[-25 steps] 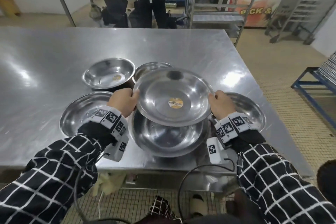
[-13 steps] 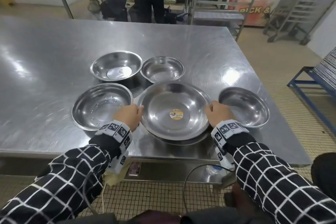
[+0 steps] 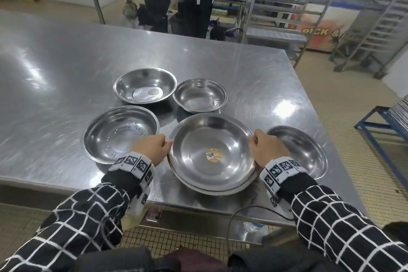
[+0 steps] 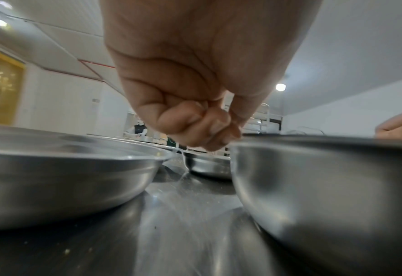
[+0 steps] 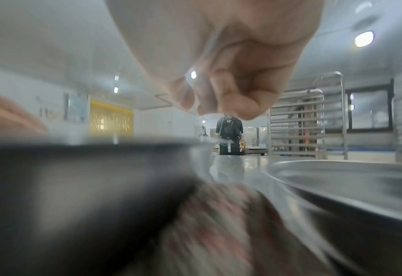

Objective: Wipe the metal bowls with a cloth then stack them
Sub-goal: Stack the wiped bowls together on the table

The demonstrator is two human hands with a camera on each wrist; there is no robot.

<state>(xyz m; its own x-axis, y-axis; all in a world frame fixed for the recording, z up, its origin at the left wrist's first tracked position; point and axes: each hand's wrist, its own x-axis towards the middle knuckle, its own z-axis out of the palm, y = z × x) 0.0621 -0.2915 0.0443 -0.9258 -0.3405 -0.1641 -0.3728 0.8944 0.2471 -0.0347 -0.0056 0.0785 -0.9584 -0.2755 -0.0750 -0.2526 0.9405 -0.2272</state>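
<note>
Stickered bowl (image 3: 212, 150) now nested, four bowls around

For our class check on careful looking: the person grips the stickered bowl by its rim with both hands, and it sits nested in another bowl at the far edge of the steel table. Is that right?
Not quite. The stickered bowl, gripped at its rim by the left hand and right hand, sits nested in another bowl at the near edge of the steel table, as the head view shows.
</note>
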